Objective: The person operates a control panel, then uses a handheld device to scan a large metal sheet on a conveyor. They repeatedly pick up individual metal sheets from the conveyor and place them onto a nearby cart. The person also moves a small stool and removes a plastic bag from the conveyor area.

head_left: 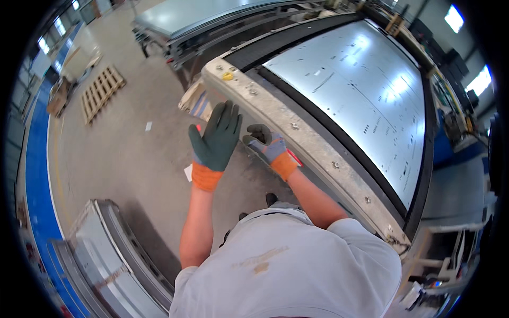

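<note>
My left hand (216, 139), in a dark green glove with an orange cuff, is held up flat with fingers spread, holding nothing, just left of the machine frame. My right hand (266, 144), in a grey and green glove with an orange cuff, is curled with fingers bent against the side of the grey metal frame rail (297, 132). Whether it grips anything is unclear. Beyond the rail lies a large shiny metal sheet (366, 90) with small cut slots, on a dark bed.
A wooden pallet (101, 91) lies on the concrete floor at the upper left. Stacked grey metal panels (114, 265) stand at the lower left. A blue floor strip (37, 175) runs along the left. Another sheet table (196, 16) stands behind.
</note>
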Action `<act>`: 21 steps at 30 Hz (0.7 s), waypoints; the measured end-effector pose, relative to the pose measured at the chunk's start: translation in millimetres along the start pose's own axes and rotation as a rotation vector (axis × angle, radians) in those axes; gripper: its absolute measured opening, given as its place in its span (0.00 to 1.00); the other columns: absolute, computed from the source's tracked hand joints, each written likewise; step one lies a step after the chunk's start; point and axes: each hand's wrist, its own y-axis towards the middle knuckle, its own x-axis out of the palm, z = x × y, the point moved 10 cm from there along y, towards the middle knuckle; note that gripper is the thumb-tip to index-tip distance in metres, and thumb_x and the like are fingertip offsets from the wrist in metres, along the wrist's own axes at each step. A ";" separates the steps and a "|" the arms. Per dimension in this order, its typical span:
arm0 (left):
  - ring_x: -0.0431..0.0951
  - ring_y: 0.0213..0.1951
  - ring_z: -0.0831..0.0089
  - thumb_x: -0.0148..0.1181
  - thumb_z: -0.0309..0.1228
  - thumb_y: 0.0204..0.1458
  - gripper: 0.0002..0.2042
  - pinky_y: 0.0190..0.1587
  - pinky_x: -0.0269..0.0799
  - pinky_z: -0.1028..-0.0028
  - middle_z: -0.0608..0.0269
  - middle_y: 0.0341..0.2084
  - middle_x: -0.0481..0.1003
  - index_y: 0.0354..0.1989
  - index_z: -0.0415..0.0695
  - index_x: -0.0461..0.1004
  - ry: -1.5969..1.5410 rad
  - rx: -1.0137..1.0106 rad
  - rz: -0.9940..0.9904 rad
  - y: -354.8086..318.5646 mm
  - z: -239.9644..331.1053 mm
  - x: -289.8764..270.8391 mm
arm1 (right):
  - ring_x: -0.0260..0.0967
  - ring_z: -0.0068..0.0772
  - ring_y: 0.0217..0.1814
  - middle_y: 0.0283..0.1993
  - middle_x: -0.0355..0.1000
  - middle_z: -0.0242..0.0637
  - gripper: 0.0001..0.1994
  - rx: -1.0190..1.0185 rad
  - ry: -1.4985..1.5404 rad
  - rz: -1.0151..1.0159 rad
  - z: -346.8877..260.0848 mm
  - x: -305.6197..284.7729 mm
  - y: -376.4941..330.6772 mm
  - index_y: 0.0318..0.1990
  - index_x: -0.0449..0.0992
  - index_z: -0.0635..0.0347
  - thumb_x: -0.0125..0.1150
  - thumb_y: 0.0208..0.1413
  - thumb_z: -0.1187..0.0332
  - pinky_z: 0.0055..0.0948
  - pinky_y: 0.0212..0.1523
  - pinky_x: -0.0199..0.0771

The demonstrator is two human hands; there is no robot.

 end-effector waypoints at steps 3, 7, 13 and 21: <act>0.48 0.74 0.56 0.40 0.61 0.62 0.42 0.78 0.36 0.57 0.48 0.74 0.49 0.73 0.36 0.51 -0.023 0.028 -0.014 -9.4 11.2 10.9 | 0.78 0.29 0.45 0.43 0.80 0.42 0.24 0.112 0.183 -0.328 9.5 48.4 -6.6 0.53 0.77 0.63 0.70 0.55 0.56 0.30 0.46 0.78; 0.47 0.75 0.58 0.43 0.58 0.63 0.40 0.78 0.35 0.57 0.50 0.74 0.50 0.73 0.38 0.52 0.104 0.052 0.016 -16.0 18.7 8.4 | 0.77 0.27 0.41 0.43 0.80 0.39 0.23 0.077 0.130 -0.568 -12.2 76.7 -20.9 0.54 0.78 0.62 0.68 0.57 0.56 0.28 0.45 0.76; 0.46 0.75 0.60 0.45 0.53 0.65 0.36 0.78 0.34 0.57 0.51 0.74 0.51 0.73 0.38 0.52 0.057 0.192 0.036 -15.4 32.8 17.9 | 0.75 0.29 0.34 0.37 0.80 0.40 0.19 -0.100 0.054 -0.694 -42.7 109.8 -61.6 0.50 0.80 0.60 0.67 0.57 0.57 0.33 0.40 0.74; 0.50 0.74 0.57 0.40 0.54 0.66 0.35 0.78 0.37 0.55 0.50 0.73 0.51 0.72 0.37 0.54 -0.058 0.225 -0.019 -7.1 34.3 31.1 | 0.70 0.37 0.32 0.32 0.75 0.44 0.14 -0.241 -0.092 -0.704 -66.0 106.0 -62.3 0.41 0.78 0.65 0.65 0.57 0.61 0.35 0.37 0.70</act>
